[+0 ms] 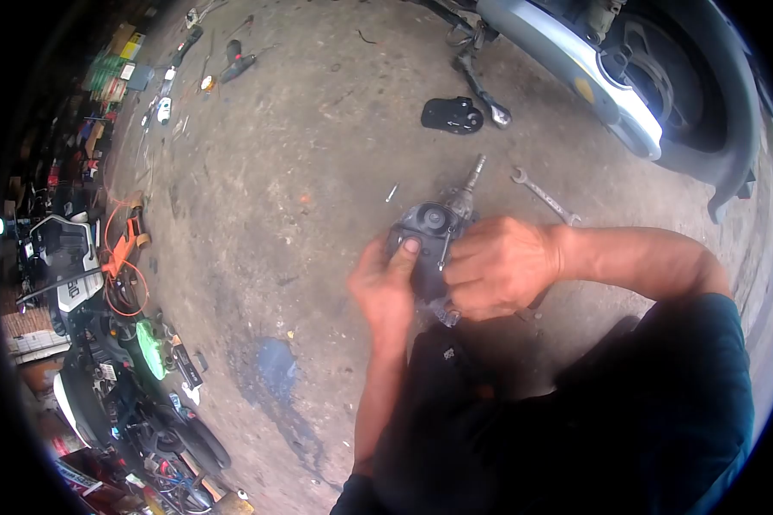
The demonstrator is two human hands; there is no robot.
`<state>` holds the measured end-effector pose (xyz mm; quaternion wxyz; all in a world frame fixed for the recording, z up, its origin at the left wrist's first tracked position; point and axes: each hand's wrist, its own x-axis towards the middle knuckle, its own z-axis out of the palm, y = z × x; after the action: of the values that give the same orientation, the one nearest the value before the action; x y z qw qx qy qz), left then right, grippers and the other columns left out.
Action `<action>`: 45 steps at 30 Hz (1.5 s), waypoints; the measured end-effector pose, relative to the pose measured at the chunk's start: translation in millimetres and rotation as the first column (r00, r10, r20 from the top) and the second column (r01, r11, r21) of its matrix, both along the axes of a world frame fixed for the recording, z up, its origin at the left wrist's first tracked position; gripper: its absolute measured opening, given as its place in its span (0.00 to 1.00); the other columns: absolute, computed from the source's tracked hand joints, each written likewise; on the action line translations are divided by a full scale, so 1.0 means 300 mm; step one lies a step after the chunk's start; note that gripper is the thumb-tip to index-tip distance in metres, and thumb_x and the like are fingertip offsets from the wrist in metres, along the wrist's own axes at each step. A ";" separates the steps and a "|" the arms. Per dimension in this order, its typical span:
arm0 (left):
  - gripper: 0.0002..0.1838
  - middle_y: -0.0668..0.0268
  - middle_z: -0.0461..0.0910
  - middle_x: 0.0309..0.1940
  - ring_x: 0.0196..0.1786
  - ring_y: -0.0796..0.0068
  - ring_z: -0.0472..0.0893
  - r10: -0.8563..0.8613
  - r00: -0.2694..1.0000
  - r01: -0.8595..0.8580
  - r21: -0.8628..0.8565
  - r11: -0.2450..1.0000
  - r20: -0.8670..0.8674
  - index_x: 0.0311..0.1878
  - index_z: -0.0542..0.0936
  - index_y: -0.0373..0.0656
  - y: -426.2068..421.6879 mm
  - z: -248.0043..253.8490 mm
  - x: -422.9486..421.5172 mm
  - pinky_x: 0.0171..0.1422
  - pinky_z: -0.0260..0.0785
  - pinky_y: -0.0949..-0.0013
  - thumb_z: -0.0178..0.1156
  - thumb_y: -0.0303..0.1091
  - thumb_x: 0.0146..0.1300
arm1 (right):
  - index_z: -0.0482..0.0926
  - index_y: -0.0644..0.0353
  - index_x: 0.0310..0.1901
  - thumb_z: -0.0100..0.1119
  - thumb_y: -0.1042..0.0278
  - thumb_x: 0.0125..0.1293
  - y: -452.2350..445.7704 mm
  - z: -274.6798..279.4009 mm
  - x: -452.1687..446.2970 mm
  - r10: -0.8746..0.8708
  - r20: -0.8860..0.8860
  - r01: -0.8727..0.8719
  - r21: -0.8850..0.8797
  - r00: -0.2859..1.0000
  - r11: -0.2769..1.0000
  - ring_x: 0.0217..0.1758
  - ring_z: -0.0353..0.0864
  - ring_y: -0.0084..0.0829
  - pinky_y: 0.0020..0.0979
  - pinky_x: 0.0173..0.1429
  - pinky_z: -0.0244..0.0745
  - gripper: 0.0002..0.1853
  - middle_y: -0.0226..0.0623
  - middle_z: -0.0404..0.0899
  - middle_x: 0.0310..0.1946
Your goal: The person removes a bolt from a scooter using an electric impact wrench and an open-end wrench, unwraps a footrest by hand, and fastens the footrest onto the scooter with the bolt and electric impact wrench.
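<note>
A dark metal mechanical part (pixel 429 225) with a round boss and a splined shaft pointing up and right is held just above the concrete floor. Wrapped round its left side, my left hand (pixel 385 279) presses its thumb on the face. My right hand (pixel 500 268) is closed at the part's right side, its fingers bent by a thin metal pin or bolt (pixel 443 249). What the right fingers grip is too small to tell. A small bolt (pixel 392 192) lies up and left of the part, and a wrench (pixel 545 196) rests beyond my right hand.
A black cover (pixel 452 115) and a ratchet-like tool (pixel 488 99) lie ahead. A vehicle wheel (pixel 670 77) with silver bodywork stands at the upper right. A power drill (pixel 236 62), an orange tool (pixel 125 243) and a toppled-looking motorcycle (pixel 82 386) are at the left.
</note>
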<state>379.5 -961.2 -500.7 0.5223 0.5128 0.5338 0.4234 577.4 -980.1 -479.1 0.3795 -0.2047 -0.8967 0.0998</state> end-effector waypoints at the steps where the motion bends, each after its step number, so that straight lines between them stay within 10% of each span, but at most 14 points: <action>1: 0.16 0.58 0.84 0.42 0.44 0.72 0.79 0.011 1.000 -0.011 0.019 1.000 -0.004 0.50 0.80 0.27 0.000 0.013 0.008 0.52 0.72 0.69 0.68 0.29 0.64 | 0.69 0.55 0.23 0.66 0.65 0.55 0.000 -0.001 -0.003 -0.057 -0.033 0.055 -0.060 0.998 0.997 0.28 0.75 0.32 0.34 0.29 0.72 0.13 0.29 0.69 0.25; 5: 0.17 0.57 0.82 0.44 0.47 0.71 0.79 0.082 0.993 -0.090 0.093 0.992 0.089 0.54 0.76 0.27 0.005 0.019 0.037 0.53 0.72 0.68 0.64 0.29 0.68 | 0.71 0.58 0.26 0.71 0.67 0.55 -0.019 -0.048 -0.060 -0.414 -0.235 0.328 -0.329 0.880 0.885 0.31 0.76 0.35 0.35 0.34 0.73 0.14 0.32 0.72 0.28; 9: 0.19 0.56 0.79 0.48 0.51 0.70 0.78 0.147 0.989 -0.149 0.208 0.967 0.026 0.57 0.70 0.29 -0.004 -0.029 0.055 0.55 0.71 0.68 0.62 0.29 0.70 | 0.76 0.61 0.39 0.74 0.70 0.54 -0.025 -0.161 -0.214 -0.821 -0.428 0.528 -0.629 0.377 0.571 0.34 0.75 0.37 0.34 0.42 0.74 0.16 0.36 0.73 0.32; 13: 0.20 0.55 0.77 0.49 0.51 0.69 0.77 0.168 0.986 -0.167 0.248 0.954 0.019 0.59 0.66 0.31 -0.016 -0.050 0.060 0.56 0.71 0.67 0.60 0.29 0.71 | 0.76 0.65 0.54 0.74 0.69 0.57 -0.029 -0.147 -0.290 -0.916 -0.396 -0.011 -0.918 0.067 0.396 0.42 0.79 0.34 0.31 0.48 0.74 0.24 0.41 0.79 0.41; 17: 0.21 0.55 0.76 0.50 0.51 0.69 0.77 0.172 0.984 -0.176 0.221 0.959 0.040 0.60 0.65 0.31 -0.012 -0.073 0.056 0.56 0.71 0.66 0.60 0.29 0.71 | 0.82 0.69 0.46 0.67 0.76 0.63 -0.045 -0.185 -0.284 -0.926 -0.331 0.375 -0.847 0.180 0.376 0.40 0.80 0.29 0.27 0.45 0.74 0.11 0.39 0.81 0.36; 32: 0.15 0.53 0.79 0.47 0.48 0.69 0.79 -0.035 0.971 0.097 0.256 0.962 -0.237 0.57 0.66 0.34 -0.028 -0.082 0.063 0.52 0.72 0.66 0.56 0.25 0.71 | 0.83 0.64 0.41 0.65 0.79 0.61 -0.008 -0.242 -0.223 -0.891 -0.412 0.732 -0.544 0.192 0.410 0.33 0.81 0.38 0.32 0.37 0.76 0.06 0.41 0.82 0.35; 40: 0.14 0.54 0.81 0.44 0.45 0.69 0.81 -0.114 0.804 0.208 0.097 0.973 -0.584 0.54 0.67 0.34 -0.043 0.014 0.059 0.48 0.73 0.65 0.58 0.26 0.70 | 0.84 0.65 0.40 0.61 0.66 0.70 -0.009 -0.218 -0.212 -0.978 -0.207 -0.134 -0.969 -0.011 0.207 0.28 0.75 0.19 0.25 0.31 0.70 0.10 0.30 0.82 0.30; 45: 0.18 0.55 0.80 0.48 0.49 0.67 0.80 -0.115 0.992 0.120 0.156 0.980 -0.041 0.58 0.69 0.34 -0.057 -0.076 0.045 0.54 0.73 0.64 0.60 0.29 0.69 | 0.79 0.63 0.49 0.54 0.67 0.73 0.023 -0.290 -0.201 -0.973 -0.038 -0.738 -0.645 -0.228 0.198 0.37 0.80 0.27 0.32 0.41 0.78 0.11 0.33 0.81 0.36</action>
<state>393.1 -978.3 -523.4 0.4958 0.5898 0.4755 0.4245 517.0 -973.4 -566.2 0.6572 -0.4238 0.1873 0.5945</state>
